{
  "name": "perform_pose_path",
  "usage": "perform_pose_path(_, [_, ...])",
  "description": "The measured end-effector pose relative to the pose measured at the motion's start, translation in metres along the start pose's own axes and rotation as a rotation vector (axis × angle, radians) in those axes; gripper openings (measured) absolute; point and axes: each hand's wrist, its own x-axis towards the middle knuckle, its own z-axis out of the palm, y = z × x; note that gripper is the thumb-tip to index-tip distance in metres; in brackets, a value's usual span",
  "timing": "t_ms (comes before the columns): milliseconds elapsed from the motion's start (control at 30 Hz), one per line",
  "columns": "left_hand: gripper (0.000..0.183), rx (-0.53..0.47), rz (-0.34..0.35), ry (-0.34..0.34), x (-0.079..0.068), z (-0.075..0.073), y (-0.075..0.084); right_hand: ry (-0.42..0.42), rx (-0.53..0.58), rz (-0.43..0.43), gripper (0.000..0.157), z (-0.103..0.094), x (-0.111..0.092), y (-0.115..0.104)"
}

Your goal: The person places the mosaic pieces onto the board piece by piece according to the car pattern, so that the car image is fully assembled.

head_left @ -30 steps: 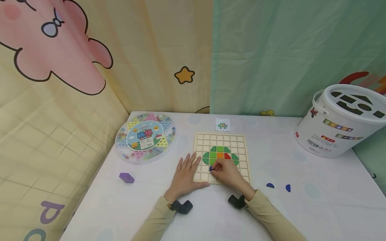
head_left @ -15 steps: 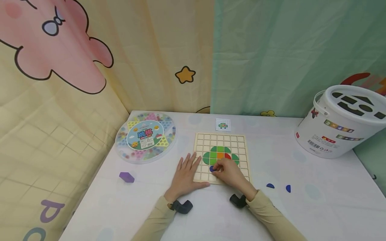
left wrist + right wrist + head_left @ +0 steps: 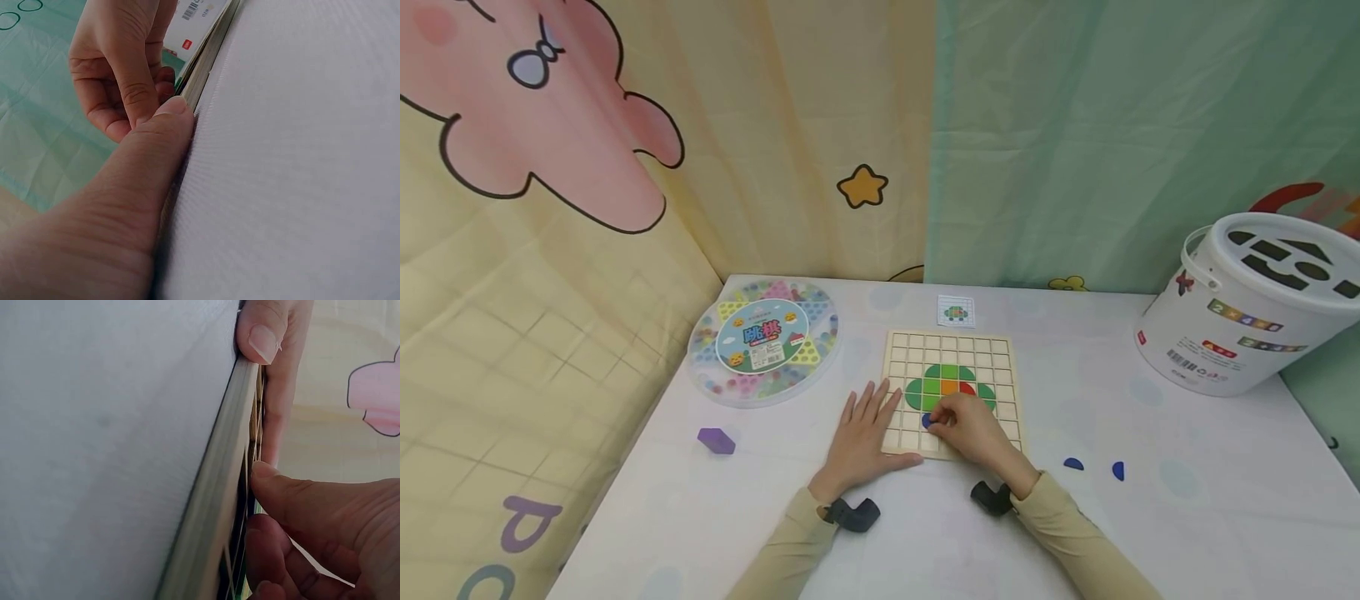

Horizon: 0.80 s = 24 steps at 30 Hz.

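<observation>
A square wooden grid board lies on the table in the head view. Set into its cells are green pieces, an orange square and a red piece. My left hand lies with spread fingers across the board's left side, its thumb along the near edge. Just below the green pieces, my right hand pinches a small blue half-round piece at a cell; the fingertips partly cover it. In the right wrist view, the right thumb and curled fingers meet at the board's surface.
Two blue half-circle pieces lie to the right of the board. Behind it is a small pattern card. A round Chinese checkers box and a purple block are on the left, a white bucket at the right.
The right hand has shifted slightly right, and more of the blue piece shows at its cell. The left hand stays in place on the board.
</observation>
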Motion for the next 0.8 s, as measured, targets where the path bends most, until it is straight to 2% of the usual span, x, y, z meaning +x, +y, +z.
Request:
perform_pose_path(267, [0.102,0.007,0.001,0.012,0.002,0.002,-0.001,-0.017,-0.001,-0.035,0.012,-0.002,0.001,0.003])
perform_pose_path(433, [0.102,-0.003,0.004,0.011,0.002,0.003,0.0,-0.008,0.018,-0.011,0.008,-0.01,-0.005,0.007])
perform_pose_path(633, [0.102,0.003,-0.002,0.0,0.002,0.001,0.001,0.024,0.012,0.069,0.005,-0.036,-0.019,0.016])
perform_pose_path(800, [0.102,-0.008,-0.005,-0.007,0.0,-0.001,0.001,0.051,-0.052,0.111,0.007,-0.064,-0.035,0.029])
